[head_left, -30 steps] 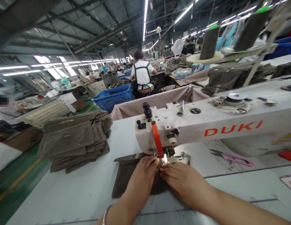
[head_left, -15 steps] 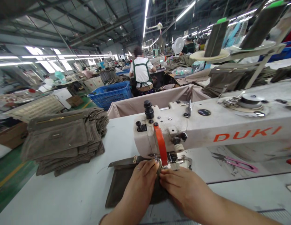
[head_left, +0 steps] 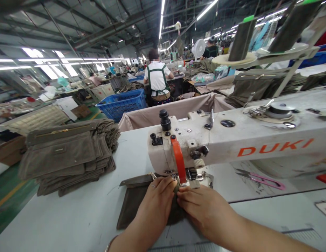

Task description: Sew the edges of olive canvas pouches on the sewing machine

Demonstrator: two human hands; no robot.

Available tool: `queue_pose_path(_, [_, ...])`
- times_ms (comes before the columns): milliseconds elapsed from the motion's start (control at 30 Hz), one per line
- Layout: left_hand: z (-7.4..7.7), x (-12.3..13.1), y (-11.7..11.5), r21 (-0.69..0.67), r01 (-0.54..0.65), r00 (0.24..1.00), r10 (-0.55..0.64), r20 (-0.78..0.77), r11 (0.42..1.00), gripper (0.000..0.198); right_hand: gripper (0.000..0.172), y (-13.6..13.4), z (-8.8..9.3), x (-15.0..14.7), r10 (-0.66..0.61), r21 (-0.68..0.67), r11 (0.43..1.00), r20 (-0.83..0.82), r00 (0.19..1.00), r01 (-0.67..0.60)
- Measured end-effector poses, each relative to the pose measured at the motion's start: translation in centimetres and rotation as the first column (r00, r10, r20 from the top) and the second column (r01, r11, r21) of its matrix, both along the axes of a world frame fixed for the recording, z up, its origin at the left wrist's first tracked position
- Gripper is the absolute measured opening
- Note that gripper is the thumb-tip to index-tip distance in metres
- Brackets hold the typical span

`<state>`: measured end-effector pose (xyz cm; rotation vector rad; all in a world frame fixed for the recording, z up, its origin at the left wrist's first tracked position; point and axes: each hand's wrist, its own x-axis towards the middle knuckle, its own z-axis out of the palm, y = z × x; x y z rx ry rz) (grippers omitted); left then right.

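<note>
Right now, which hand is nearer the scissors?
Right. The right hand is on the cloth, left of the scissors; the left hand is on it too, farther left.

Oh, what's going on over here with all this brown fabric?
A person has their left hand and right hand on a dark brown fabric piece, close together beside the orange strip at the head of a white sewing machine. Whether they pinch it or just press it is hard to tell. To the left, a stack of similar brown pieces sits on the table; pink-handled snips lie to the right.
</note>
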<state>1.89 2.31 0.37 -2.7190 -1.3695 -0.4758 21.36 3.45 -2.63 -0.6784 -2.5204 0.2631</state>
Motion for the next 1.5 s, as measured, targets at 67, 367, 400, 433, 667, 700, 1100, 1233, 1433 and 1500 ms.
queue_pose_path(67, [0.2, -0.5, -0.1, -0.071, -0.017, 1.000, 0.017, 0.006, 0.997, 0.034, 0.026, 0.1, 1.4, 0.7, 0.008, -0.064, 0.998, 0.001, 1.000, -0.008])
queue_pose_path(367, [0.3, -1.7, -2.5, -0.183, 0.161, 0.987, -0.155, 0.046, 0.970, 0.051, 0.040, 2.6, 6.0, 5.1, -0.100, -0.303, 0.940, 0.197, 0.975, 0.158])
queue_pose_path(400, [0.2, -1.5, -2.6, -0.178, 0.152, 0.987, -0.142, 0.071, 0.972, 0.052, 0.031, 3.1, 5.2, 4.7, -0.159, -0.290, 0.934, 0.176, 0.971, 0.206])
queue_pose_path(433, [0.1, -1.3, -2.7, -0.177, 0.130, 0.989, -0.115, 0.096, 0.976, 0.055, 0.024, 3.5, 4.4, 4.2, -0.231, -0.276, 0.924, 0.149, 0.962, 0.265])
queue_pose_path(667, [0.4, -0.8, -2.1, -0.225, 0.028, 0.956, 0.039, 0.290, 0.974, 0.040, 0.011, 2.2, 3.1, 2.1, -0.143, -0.198, 0.969, 0.044, 0.989, 0.149])
queue_pose_path(700, [0.5, -1.1, -2.0, -0.236, 0.021, 0.940, 0.061, 0.335, 0.971, 0.037, 0.013, 1.6, 3.2, 2.2, -0.043, -0.189, 0.981, 0.031, 0.999, 0.048])
queue_pose_path(1100, [-0.3, -0.8, -1.3, -0.143, 0.181, 0.978, -0.193, -0.083, 0.973, 0.045, 0.011, 0.1, 2.9, 1.9, 0.165, -0.196, 0.970, 0.096, 0.982, -0.144])
queue_pose_path(1233, [0.1, -0.9, -0.5, -0.158, 0.187, 0.978, -0.200, -0.068, 0.970, 0.043, 0.020, 0.2, 2.8, 1.7, 0.143, -0.225, 0.967, 0.084, 0.986, -0.121])
queue_pose_path(1433, [0.4, -1.0, 0.7, -0.109, 0.195, 0.980, -0.198, -0.024, 0.975, 0.036, 0.024, 0.4, 2.6, 1.2, 0.090, -0.197, 0.978, 0.096, 0.991, -0.070])
queue_pose_path(1500, [0.4, -1.0, 0.8, -0.056, 0.201, 0.979, -0.202, -0.016, 0.978, 0.034, 0.024, 0.4, 2.8, 1.4, 0.092, -0.193, 0.978, 0.085, 0.992, -0.074])
